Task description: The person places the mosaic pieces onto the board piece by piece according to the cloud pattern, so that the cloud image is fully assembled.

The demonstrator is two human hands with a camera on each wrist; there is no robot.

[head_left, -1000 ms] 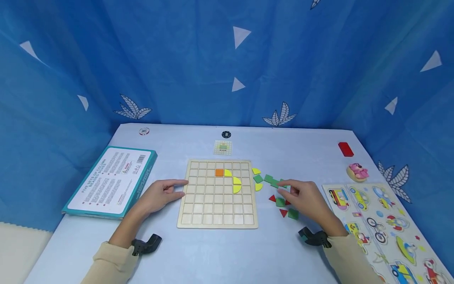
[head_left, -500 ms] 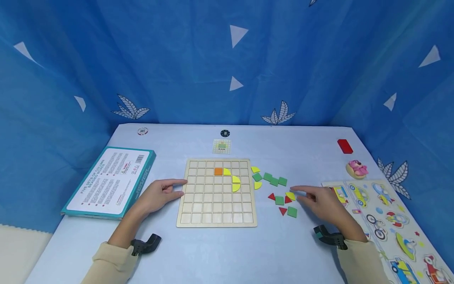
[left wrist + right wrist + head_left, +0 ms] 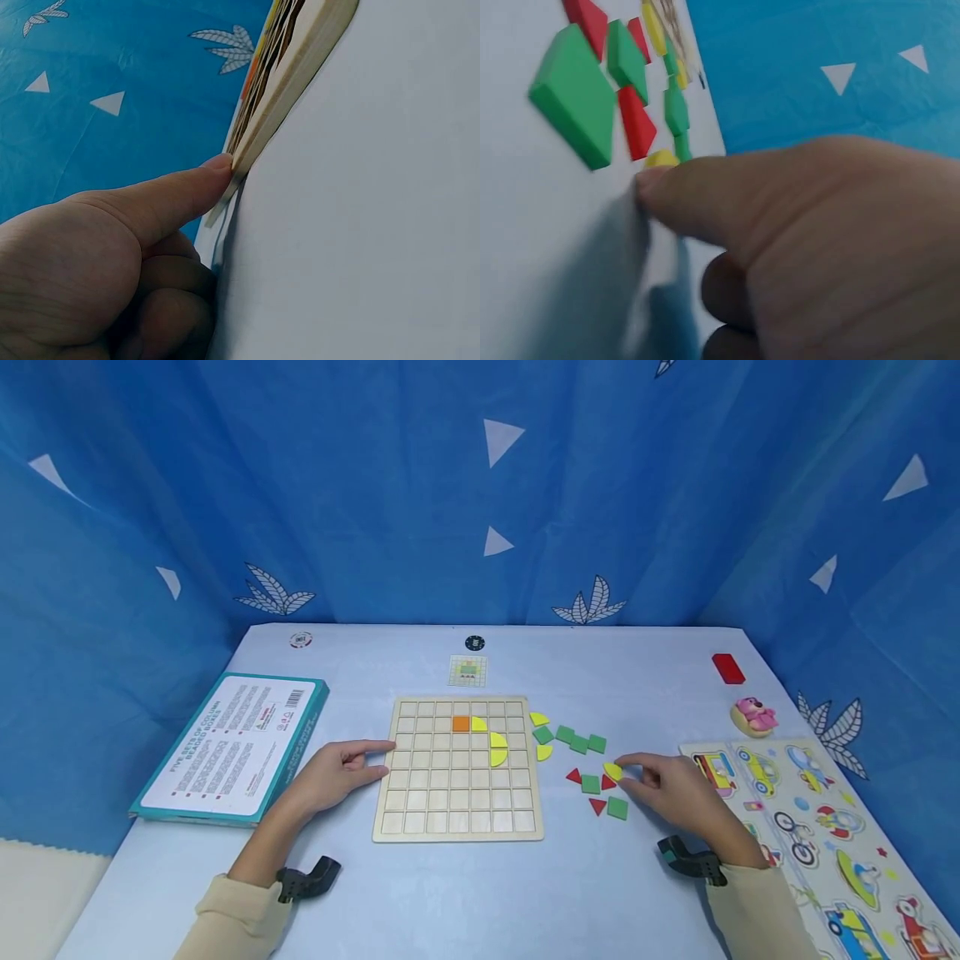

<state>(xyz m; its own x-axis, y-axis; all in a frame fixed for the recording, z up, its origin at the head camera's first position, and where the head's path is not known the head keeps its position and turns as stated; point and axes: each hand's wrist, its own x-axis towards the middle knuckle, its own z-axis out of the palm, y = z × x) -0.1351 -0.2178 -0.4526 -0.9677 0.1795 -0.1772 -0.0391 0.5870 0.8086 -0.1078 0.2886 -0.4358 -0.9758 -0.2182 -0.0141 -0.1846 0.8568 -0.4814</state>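
Observation:
A wooden grid board (image 3: pixel 427 828) lies mid-table, with an orange square tile (image 3: pixel 461 724) and a few yellow quarter-circle tiles (image 3: pixel 498 758) in its upper cells. At the board's left edge, my left hand (image 3: pixel 333 775) touches the side with thumb and index fingertips; the thumb (image 3: pixel 176 199) presses the rim in the left wrist view. Right of the board, my right hand (image 3: pixel 675 793) pinches a yellow quarter-circle tile (image 3: pixel 612 772) between thumb and index finger, close over the table. Beside it lie red triangle tiles (image 3: pixel 608 782) and green square tiles (image 3: pixel 617 808).
Behind the board lies a small pattern card (image 3: pixel 468 671) with a black chip (image 3: pixel 475 643). A teal box (image 3: pixel 232 743) sits at left. On the right are a picture puzzle board (image 3: pixel 810 814), a pink toy figure (image 3: pixel 756 718) and a red block (image 3: pixel 727 668).
My right hand moved right and toward me, away from the green squares, to the yellow quarter-circle tile, and its fingers closed on it. The left hand stayed at the board's edge.

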